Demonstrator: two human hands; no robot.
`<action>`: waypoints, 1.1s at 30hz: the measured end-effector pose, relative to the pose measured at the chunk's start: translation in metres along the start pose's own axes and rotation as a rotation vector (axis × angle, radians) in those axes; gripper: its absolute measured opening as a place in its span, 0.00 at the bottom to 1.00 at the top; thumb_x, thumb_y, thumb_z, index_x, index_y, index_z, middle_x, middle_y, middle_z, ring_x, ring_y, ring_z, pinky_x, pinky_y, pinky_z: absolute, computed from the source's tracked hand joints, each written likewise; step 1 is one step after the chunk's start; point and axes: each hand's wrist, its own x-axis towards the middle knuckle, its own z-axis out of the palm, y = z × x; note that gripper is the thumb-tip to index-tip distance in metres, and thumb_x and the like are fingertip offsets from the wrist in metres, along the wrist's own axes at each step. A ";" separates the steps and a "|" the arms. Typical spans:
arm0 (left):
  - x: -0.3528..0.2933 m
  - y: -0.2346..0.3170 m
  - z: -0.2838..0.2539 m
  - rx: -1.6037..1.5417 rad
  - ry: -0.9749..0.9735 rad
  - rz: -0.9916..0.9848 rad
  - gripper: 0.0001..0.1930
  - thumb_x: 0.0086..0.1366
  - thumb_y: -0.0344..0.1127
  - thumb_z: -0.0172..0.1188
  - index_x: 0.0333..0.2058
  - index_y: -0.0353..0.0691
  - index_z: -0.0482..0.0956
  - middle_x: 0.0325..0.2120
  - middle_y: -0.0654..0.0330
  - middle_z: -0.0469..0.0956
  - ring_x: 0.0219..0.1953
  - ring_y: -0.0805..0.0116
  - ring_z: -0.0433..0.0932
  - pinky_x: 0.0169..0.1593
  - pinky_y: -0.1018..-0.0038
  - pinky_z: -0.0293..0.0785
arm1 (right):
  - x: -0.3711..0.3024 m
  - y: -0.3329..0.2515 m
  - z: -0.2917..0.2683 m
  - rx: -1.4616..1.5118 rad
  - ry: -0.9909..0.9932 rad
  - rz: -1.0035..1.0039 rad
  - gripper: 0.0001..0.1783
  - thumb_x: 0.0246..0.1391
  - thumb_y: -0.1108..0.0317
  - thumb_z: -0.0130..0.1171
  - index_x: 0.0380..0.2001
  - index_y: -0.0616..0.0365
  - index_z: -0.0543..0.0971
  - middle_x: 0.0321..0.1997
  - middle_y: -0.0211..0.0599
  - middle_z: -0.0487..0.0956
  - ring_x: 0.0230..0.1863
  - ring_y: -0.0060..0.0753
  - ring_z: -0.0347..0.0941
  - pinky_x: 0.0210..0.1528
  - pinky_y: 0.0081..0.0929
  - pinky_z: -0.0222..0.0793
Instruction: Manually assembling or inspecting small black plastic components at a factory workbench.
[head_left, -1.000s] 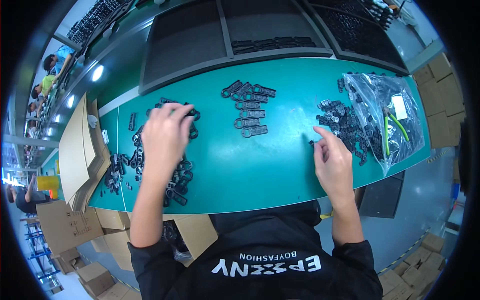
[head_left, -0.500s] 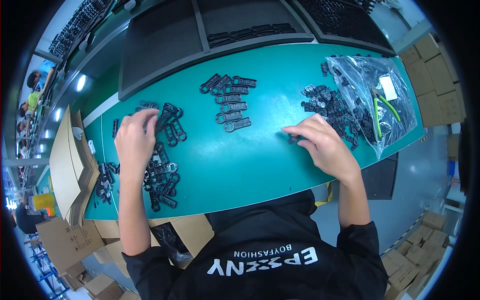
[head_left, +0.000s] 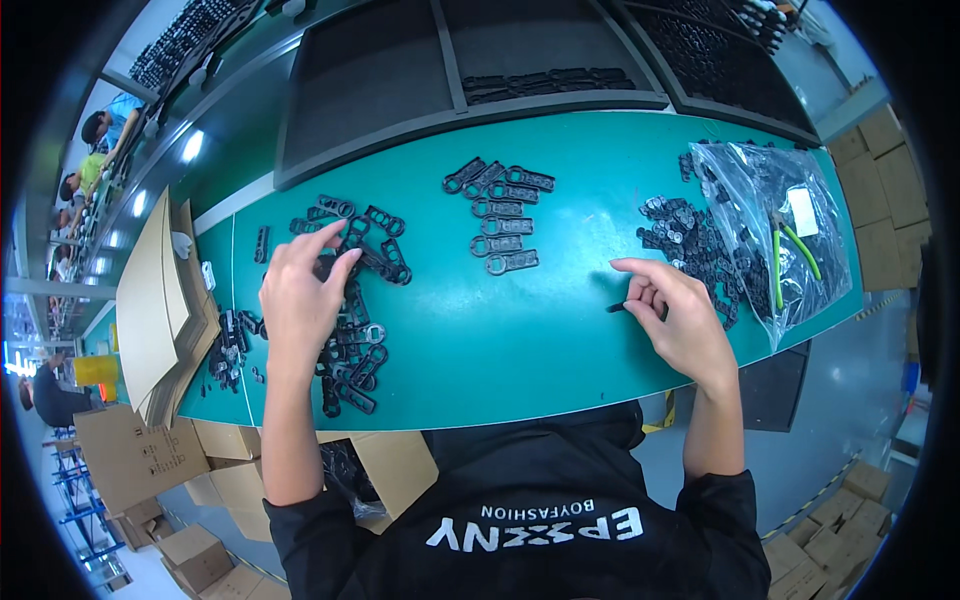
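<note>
My left hand (head_left: pixel 304 296) is over a loose pile of black plastic pieces with ring ends (head_left: pixel 348 384) on the left of the table. Its thumb and forefinger stand apart beside the pile's upper pieces, and I see nothing gripped between them. On the right, my right hand (head_left: pixel 684 325) hovers over the table. Thumb and curled fingers pinch a small dark part (head_left: pixel 616 307), mostly hidden, while the forefinger points out to the left. Between the hands, several ring-ended pieces (head_left: pixel 503 226) lie in a column that fans out at its far end.
A heap of small black parts (head_left: pixel 690 235) lies right of my right hand, against a clear plastic bag (head_left: pixel 752 190) with green-handled pliers (head_left: pixel 778 265) on it. Black trays (head_left: pixel 545 110) line the table's far edge. Cardboard sheets (head_left: pixel 155 310) stand at the left.
The whole view has shifted, so the table sits further right and slightly lower. My left thumb and forefinger have moved over the pile's upper pieces. My right forefinger is straighter.
</note>
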 end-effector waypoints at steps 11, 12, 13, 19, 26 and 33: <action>-0.034 -0.020 -0.011 -0.024 0.068 -0.077 0.20 0.70 0.27 0.68 0.59 0.49 0.87 0.48 0.54 0.88 0.44 0.58 0.85 0.51 0.61 0.82 | -0.010 -0.007 0.013 -0.022 0.072 -0.009 0.35 0.52 0.90 0.69 0.64 0.56 0.82 0.32 0.28 0.78 0.27 0.20 0.66 0.30 0.23 0.64; -0.040 -0.011 -0.007 -0.099 0.077 0.064 0.22 0.70 0.25 0.67 0.60 0.48 0.86 0.49 0.54 0.86 0.44 0.58 0.84 0.51 0.62 0.82 | -0.012 -0.008 0.015 -0.014 0.084 0.020 0.36 0.52 0.90 0.69 0.64 0.55 0.82 0.32 0.28 0.78 0.27 0.19 0.66 0.30 0.22 0.63; -0.047 0.001 -0.002 -0.176 0.085 0.206 0.23 0.69 0.22 0.65 0.61 0.47 0.85 0.49 0.54 0.85 0.44 0.58 0.84 0.51 0.62 0.82 | -0.014 -0.008 0.016 -0.008 0.097 0.050 0.36 0.52 0.90 0.69 0.64 0.55 0.82 0.32 0.28 0.79 0.27 0.19 0.66 0.30 0.22 0.62; -0.094 0.085 0.029 -0.358 -0.285 0.438 0.24 0.65 0.21 0.69 0.60 0.40 0.85 0.50 0.59 0.81 0.44 0.59 0.80 0.48 0.64 0.81 | -0.015 -0.016 0.025 0.009 0.070 0.105 0.36 0.52 0.89 0.70 0.65 0.55 0.81 0.33 0.27 0.80 0.27 0.16 0.66 0.29 0.21 0.61; -0.102 0.090 0.036 -0.385 -0.175 0.338 0.27 0.57 0.27 0.79 0.57 0.42 0.87 0.48 0.58 0.84 0.43 0.58 0.80 0.47 0.64 0.80 | -0.017 -0.024 0.031 0.018 0.076 0.131 0.37 0.53 0.87 0.71 0.67 0.54 0.80 0.32 0.27 0.81 0.27 0.18 0.66 0.29 0.22 0.62; -0.109 0.105 0.032 -0.538 -0.359 0.411 0.24 0.61 0.31 0.76 0.57 0.47 0.88 0.49 0.64 0.83 0.43 0.63 0.77 0.47 0.68 0.75 | -0.016 -0.035 0.035 0.031 0.070 0.068 0.39 0.53 0.87 0.71 0.68 0.54 0.79 0.33 0.27 0.81 0.27 0.21 0.67 0.30 0.24 0.63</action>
